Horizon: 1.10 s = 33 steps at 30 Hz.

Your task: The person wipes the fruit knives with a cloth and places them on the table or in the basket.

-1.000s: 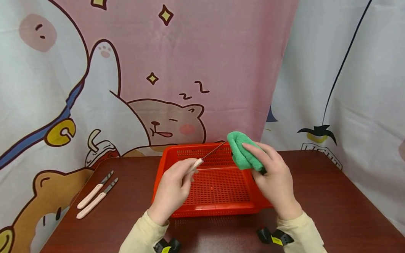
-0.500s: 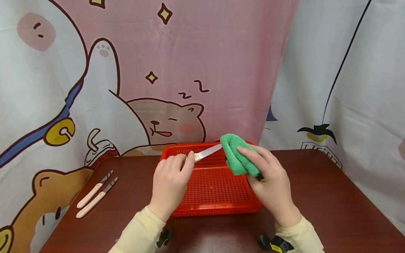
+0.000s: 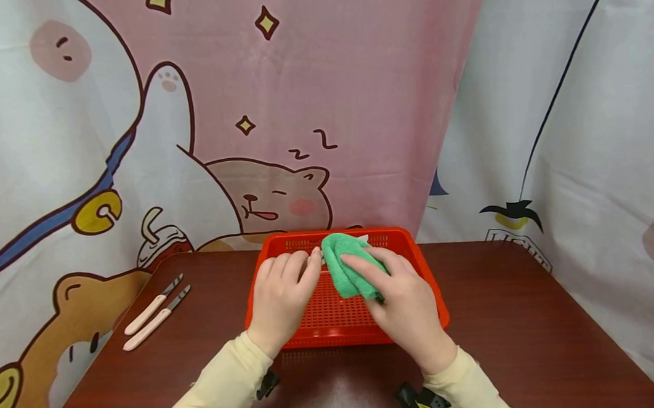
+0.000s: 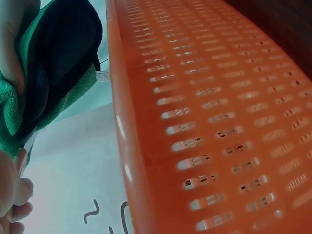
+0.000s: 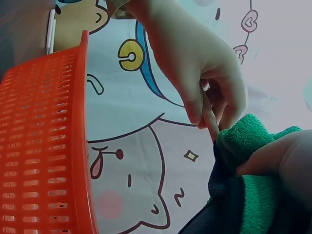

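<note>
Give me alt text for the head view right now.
A person's right hand holds a folded fluffy green cloth against a mostly hidden metal-bladed knife gripped by the left hand, both hands partly blocking a red perforated plastic basket. Two pale-handled knives lie at left on a dark brown table.

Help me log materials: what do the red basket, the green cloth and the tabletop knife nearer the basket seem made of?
Red basket: probably glossy moulded plastic; highlights on its rim, evenly repeated slots.
Green cloth: soft, matte, perhaps microfibre; the wrist views show fuzzy pile.
Knife: blade likely metal, looking thin and grey; smooth-looking pale handle could be plastic or painted wood.
</note>
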{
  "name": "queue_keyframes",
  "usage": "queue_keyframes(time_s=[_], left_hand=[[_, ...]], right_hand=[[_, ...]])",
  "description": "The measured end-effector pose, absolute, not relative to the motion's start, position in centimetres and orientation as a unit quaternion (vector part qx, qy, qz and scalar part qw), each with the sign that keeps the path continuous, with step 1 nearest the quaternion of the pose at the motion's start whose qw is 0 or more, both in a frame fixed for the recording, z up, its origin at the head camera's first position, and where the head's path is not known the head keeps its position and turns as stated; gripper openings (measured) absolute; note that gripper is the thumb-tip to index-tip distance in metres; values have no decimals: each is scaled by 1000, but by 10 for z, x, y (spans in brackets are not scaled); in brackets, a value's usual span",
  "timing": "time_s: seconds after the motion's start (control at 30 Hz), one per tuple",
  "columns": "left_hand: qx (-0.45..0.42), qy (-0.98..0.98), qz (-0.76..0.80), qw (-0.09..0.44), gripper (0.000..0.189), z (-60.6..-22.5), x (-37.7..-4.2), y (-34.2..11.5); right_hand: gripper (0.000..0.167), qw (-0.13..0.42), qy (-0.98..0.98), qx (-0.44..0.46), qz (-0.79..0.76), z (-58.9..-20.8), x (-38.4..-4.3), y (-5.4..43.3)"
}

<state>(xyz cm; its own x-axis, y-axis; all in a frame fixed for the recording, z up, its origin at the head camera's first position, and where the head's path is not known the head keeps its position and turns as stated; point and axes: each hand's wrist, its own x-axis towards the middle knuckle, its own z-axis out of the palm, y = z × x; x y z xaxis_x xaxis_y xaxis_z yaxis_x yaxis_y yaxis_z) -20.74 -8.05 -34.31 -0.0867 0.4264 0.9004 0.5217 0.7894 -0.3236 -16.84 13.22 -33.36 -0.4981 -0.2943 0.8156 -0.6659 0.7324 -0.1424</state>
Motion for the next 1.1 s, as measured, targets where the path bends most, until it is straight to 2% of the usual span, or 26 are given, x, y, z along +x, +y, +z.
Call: queue_keyframes(time_s=[0.17,0.5,1.1], left_hand=[[-327,-715,-53,615,19,-342,-210,-80],[-326,-708,-63,624,19,-337,-208,-83],[-324,-717,-64,614,15,-339,-208,-87]], right_hand=[[69,422,-832,284,221,-332,-169,132],[72,450,-823,261,228,-327,-173,145],[74,451,-835,212,235,-329,-176,168]])
